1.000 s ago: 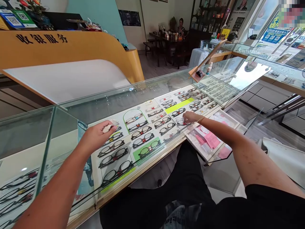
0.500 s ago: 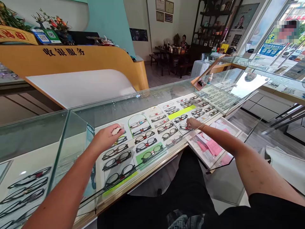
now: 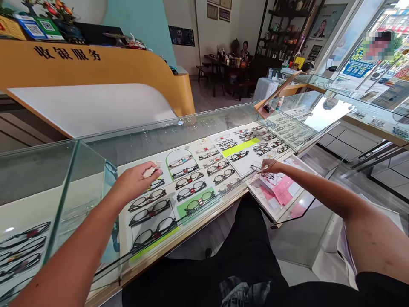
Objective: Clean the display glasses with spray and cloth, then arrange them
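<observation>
My left hand (image 3: 139, 179) is closed on a crumpled white cloth (image 3: 150, 171), over the left part of the glass display case. My right hand (image 3: 270, 166) grips a pair of glasses (image 3: 260, 170) at the front edge of the case, beside the open drawer. Beneath and between my hands, rows of eyeglasses lie on white and green display boards, among them a dark pair (image 3: 200, 202) on a green card (image 3: 182, 209). A yellow-green strip (image 3: 241, 147) crosses the right board.
An open drawer (image 3: 275, 219) with pink papers (image 3: 283, 190) juts out on the right. An orange counter (image 3: 128, 64) stands beyond the case. A small bottle (image 3: 280, 103) is near a wooden-framed mirror (image 3: 268, 106). A person (image 3: 244, 53) sits at a far table.
My right hand has moved right and toward the drawer, lifting the glasses away from the board. My left hand still holds the cloth, and the view has shifted slightly.
</observation>
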Demonstrator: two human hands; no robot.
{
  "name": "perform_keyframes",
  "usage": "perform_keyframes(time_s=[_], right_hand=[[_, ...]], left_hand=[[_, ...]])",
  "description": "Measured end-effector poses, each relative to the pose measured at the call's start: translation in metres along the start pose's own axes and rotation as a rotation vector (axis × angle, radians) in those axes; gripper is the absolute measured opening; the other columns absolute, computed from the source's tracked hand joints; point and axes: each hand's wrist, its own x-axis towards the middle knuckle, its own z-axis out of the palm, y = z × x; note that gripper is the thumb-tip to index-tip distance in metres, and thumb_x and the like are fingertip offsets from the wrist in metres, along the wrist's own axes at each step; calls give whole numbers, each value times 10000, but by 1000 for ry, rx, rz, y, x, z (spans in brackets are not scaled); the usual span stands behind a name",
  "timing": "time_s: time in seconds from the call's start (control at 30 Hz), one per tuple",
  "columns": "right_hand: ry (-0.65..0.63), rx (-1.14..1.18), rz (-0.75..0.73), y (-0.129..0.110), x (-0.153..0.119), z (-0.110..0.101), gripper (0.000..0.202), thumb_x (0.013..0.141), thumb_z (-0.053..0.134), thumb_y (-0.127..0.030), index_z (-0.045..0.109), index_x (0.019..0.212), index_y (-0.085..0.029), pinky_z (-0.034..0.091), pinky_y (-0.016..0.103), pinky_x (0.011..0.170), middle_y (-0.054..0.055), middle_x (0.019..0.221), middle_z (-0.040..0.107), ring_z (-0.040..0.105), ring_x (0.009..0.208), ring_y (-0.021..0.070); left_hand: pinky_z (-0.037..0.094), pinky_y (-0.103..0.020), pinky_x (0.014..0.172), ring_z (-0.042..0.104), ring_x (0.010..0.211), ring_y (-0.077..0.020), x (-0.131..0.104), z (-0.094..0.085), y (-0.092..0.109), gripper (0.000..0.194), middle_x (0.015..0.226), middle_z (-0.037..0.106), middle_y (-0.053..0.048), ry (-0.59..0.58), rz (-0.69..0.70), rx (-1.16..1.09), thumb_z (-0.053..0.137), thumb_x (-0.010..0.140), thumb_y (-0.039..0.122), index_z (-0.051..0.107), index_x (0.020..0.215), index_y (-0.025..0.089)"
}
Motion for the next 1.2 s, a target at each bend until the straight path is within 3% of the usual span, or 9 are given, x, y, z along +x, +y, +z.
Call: perform_keyframes(time_s=[0.17, 0.27, 0.33, 0.43, 0.53, 0.63, 0.77, 0.93, 1.2], right_hand=[[-113, 117, -20, 3, -44, -10, 297, 985, 841, -431, 808, 1105, -161, 601, 428, 1023, 109, 1223, 791, 746, 1133, 280], [-252, 194, -108, -9, -78, -25, 324, 852, 892, -461, 838, 962, -161, 567, 365, 955, 111, 1109, 811, 757, 1049, 289], [-359, 245, -186, -23, -105, -43, 418, 824, 890, -560, 844, 973, -172, 557, 347, 921, 91, 1047, 806, 751, 1006, 280], [-485, 356, -365, -48, -142, -83, 495, 911, 825, -661, 831, 1011, -176, 547, 328, 920, 85, 1072, 769, 721, 998, 246], [-316, 336, -476, -73, -154, -126, 388, 1040, 743, -578, 806, 1043, -195, 524, 337, 915, 82, 1110, 735, 680, 945, 212], [-5, 104, -573, -90, -129, -150, 284, 1080, 703, -469, 821, 1039, -214, 491, 361, 906, 96, 1134, 748, 670, 1005, 241], [314, -259, -636, -100, -66, -152, 171, 1045, 747, -317, 846, 956, -209, 443, 386, 913, 106, 1060, 789, 648, 1022, 276], [387, -400, -578, -99, -9, -148, 61, 930, 795, -161, 844, 897, -180, 450, 394, 953, 127, 1075, 820, 659, 1102, 319], [413, -420, -504, -81, 40, -148, 92, 925, 785, -170, 872, 941, -195, 503, 454, 1133, 116, 1277, 849, 652, 1357, 377]], left_hand=[[377, -301, 725, 620, 822, -243, 0, 1, 3, 509, 979, 766, -23, 12, -23, -1, 514, 943, 680, 733, 1140, 265], [385, -306, 731, 623, 813, -249, 2, 3, 0, 524, 943, 761, -21, 18, -18, 16, 501, 949, 696, 734, 1153, 273], [391, -308, 731, 626, 801, -252, 3, 4, -4, 524, 900, 749, -16, 9, -9, 18, 501, 949, 710, 727, 1141, 279], [393, -308, 729, 627, 783, -244, 3, 5, -9, 518, 921, 759, -13, 2, 12, -3, 504, 956, 718, 714, 1135, 280], [403, -308, 761, 650, 832, -248, 3, 5, -9, 510, 1018, 789, -25, 9, 21, -35, 545, 936, 715, 708, 1136, 275], [407, -315, 772, 655, 851, -258, 2, 4, -7, 507, 1045, 793, -36, 11, 13, -34, 556, 924, 711, 707, 1126, 271], [415, -328, 772, 662, 893, -277, 0, 3, -3, 518, 1103, 799, -72, 34, 59, -24, 495, 952, 698, 708, 1105, 251], [417, -321, 736, 682, 871, -273, 0, 2, -2, 481, 988, 793, -60, 56, 57, -32, 489, 940, 673, 701, 1035, 252], [421, -327, 737, 660, 802, -252, 0, 2, -6, 547, 1041, 816, -49, 31, 50, -68, 478, 943, 727, 708, 1095, 254]])
